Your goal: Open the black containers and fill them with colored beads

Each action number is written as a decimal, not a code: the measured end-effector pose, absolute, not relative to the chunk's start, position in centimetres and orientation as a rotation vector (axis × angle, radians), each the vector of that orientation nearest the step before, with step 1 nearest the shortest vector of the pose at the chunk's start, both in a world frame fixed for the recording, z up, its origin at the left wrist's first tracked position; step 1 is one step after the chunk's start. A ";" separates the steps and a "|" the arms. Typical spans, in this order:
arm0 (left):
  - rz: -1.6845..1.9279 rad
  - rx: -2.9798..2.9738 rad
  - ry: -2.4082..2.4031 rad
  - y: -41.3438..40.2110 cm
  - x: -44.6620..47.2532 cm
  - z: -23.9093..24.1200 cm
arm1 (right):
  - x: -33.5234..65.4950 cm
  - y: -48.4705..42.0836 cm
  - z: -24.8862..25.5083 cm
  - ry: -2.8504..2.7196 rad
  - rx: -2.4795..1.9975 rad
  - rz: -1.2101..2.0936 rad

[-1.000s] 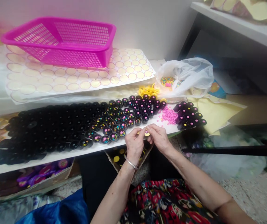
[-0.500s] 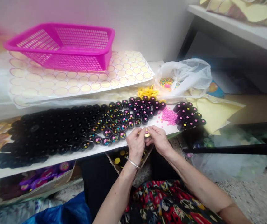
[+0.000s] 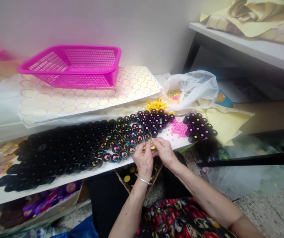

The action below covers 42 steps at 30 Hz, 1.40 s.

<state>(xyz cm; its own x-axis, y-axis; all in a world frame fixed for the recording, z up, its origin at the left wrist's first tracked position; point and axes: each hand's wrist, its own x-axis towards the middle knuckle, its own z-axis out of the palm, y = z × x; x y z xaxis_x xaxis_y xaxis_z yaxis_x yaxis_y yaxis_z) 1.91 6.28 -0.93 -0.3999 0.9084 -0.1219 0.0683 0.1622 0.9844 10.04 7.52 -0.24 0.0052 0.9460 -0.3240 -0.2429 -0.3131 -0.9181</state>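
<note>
My left hand [image 3: 143, 160], with a bangle at its wrist, and my right hand [image 3: 166, 152] meet at the table's front edge. Between their fingertips is a small round yellow piece [image 3: 152, 145], partly covered by the fingers. Just beyond them stand rows of small black cups [image 3: 123, 154]; those nearest hold coloured beads, while many farther left look dark inside. Loose pink beads [image 3: 178, 128] lie in a pile past my right hand. To the right of that pile is a cluster of black pieces [image 3: 198, 126] with pink or yellow dots on top.
A pink basket [image 3: 77, 71] sits on sheets of round labels [image 3: 132, 89] at the back. Yellow rings [image 3: 156, 105] lie beside a plastic bag [image 3: 201, 87] of coloured beads. Below the table edge are a box [image 3: 129, 175] with yellow-topped pieces and a carton [image 3: 50, 206] of purple packs.
The whole view has shifted, so the table sits lower in the picture. Both hands stay together around the yellow piece, which has turned slightly and is more covered by the fingers.
</note>
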 end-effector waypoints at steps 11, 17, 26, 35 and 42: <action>1.445 1.370 1.877 6.3 0.9 -2.1 | 9.2 8.0 -1.0 -1.129 -1.379 1.271; 1.449 1.394 1.876 6.7 1.0 -2.7 | 8.6 8.3 -1.1 -1.171 -1.436 1.077; 1.456 1.261 1.819 7.0 0.9 -2.8 | 8.4 8.2 -0.4 -0.894 -1.388 1.370; 1.420 1.202 1.797 6.8 0.9 -2.7 | 8.4 7.8 -0.2 -0.799 -1.298 1.442; 1.376 1.179 1.803 7.0 0.9 -2.9 | 8.0 8.4 -1.0 -0.872 -1.404 1.303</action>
